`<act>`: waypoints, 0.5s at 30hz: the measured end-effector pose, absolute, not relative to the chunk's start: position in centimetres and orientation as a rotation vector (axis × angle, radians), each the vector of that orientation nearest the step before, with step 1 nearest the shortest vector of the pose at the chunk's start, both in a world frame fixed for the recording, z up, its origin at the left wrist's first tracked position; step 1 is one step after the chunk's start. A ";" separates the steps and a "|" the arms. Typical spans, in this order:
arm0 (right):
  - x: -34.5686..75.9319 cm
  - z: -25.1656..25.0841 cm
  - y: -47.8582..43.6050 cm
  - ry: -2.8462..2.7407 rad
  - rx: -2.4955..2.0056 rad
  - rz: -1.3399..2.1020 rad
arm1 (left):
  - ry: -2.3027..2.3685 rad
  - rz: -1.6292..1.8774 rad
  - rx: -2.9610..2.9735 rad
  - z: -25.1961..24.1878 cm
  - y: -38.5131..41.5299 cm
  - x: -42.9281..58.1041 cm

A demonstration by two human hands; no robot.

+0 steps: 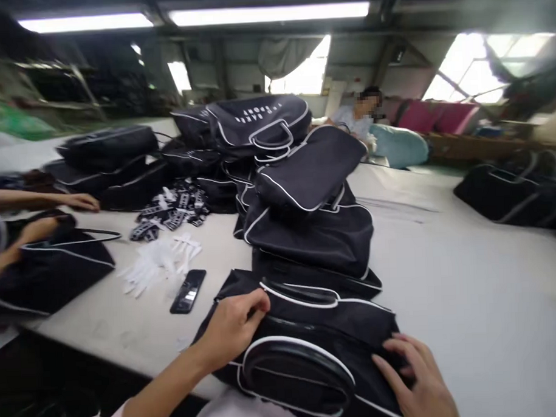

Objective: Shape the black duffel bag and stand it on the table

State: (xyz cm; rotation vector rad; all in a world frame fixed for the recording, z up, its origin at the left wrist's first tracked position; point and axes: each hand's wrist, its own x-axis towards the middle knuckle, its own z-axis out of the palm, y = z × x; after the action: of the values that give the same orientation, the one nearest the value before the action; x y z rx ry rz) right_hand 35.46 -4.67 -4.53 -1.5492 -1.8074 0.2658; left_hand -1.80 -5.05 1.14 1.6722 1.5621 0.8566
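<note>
A black bag [304, 320] with white piping and two black handles lies on the table right in front of me. My left hand [239, 322] is on its upper left part, thumb and forefinger pinched together beside the far handle [303, 293]. What the pinch holds is too small to tell. The near handle [301, 350] arches up toward me. At the bag's right end, my right hand [418, 374] rests on the dark fabric, its fingers curved and apart.
Black bags [306, 232] are piled behind mine, with more bags [509, 191] at far right. On the left lie a phone [188, 292], white strips [156, 261] and black-and-white straps [173, 206]. A co-worker's hands [41, 229] are around another bag [56, 271]. Another person [359, 111] is behind the pile.
</note>
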 end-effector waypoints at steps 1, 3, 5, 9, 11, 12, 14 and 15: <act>35.1 -4.4 -5.1 -1.805 -1.552 0.213 | 1.587 0.858 1.746 0.9 -5.2 -1.6; 33.5 -3.4 -5.9 -1.818 -1.518 0.101 | 1.597 0.881 1.769 0.6 -5.4 -1.3; 30.9 -1.9 -6.2 -1.882 -1.407 0.118 | 1.598 0.899 1.703 0.4 -5.3 -1.2; 25.8 0.5 -4.7 -2.008 -1.165 0.385 | 1.525 0.853 1.672 0.3 -4.3 -0.9; 24.5 0.8 -3.5 -2.086 -1.089 0.513 | 1.477 0.813 1.729 0.5 -3.7 -0.2; 24.2 0.8 -3.0 -2.133 -1.046 0.562 | 1.437 0.788 1.774 0.6 -3.6 0.4; 23.7 0.3 -2.4 -2.202 -0.998 0.600 | 1.301 0.752 1.927 0.8 -3.4 2.2; 23.5 0.0 -2.3 -2.210 -1.019 0.569 | 1.231 0.749 2.016 0.9 -3.3 3.1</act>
State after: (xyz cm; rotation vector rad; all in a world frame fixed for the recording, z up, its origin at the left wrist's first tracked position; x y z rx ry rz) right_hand 23.48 -2.35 -0.01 -1.0190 -2.2102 0.5692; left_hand 3.15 -3.34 0.85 2.0162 1.2314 0.7495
